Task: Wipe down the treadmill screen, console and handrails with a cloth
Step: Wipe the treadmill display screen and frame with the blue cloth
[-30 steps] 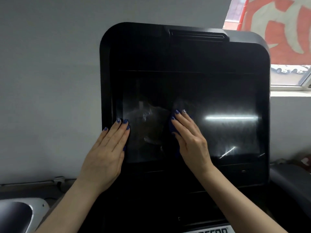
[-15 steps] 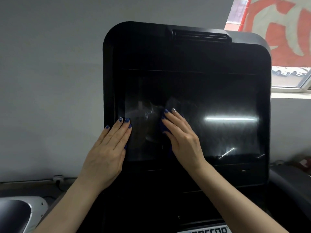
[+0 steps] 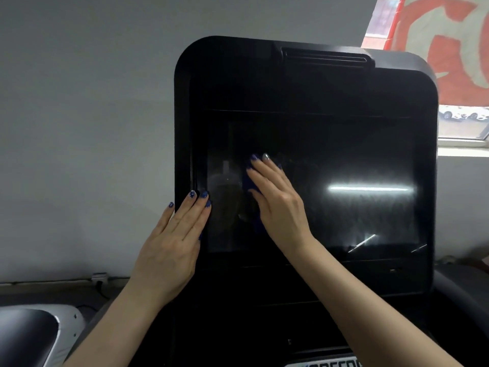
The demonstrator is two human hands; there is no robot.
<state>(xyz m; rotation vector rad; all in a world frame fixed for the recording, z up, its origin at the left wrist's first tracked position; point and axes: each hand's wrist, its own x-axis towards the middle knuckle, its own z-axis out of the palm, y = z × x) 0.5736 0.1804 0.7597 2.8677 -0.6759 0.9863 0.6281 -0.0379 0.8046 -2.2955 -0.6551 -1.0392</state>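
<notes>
Right hand (image 3: 277,205): flat, fingers straight and together, pressing a blue cloth (image 3: 250,185) against the screen (image 3: 344,165); fingertips point up and slightly left.
Cloth: mostly hidden under the right palm; a dark blue edge shows at the hand's left side and below it.
Left hand (image 3: 174,242): flat, fingers straight, holding nothing; it rests on the left edge of the console (image 3: 304,83), fingertips just reaching the screen's border, apparently steadying the panel.
Spacing: the two hands lie near each other, apart, with a strip of glass between them.
Screen: a wide dark rectangle, long axis horizontal; most of it extends to the right of the right hand, with a smaller part above it.
Key relation: the larger uncovered area lies right of the cloth, so the right hand is the nearer one; a sweep along the long axis seems the natural stroke.
Surface: faint streaks and a bright bar of reflected light (image 3: 367,188) right of the right hand.
Progress (judged): screen stage only; console surround not yet reached, handrails out of view.
Beyond: grey wall (image 3: 79,102) left of the left hand; window (image 3: 463,123) at upper right.
</notes>
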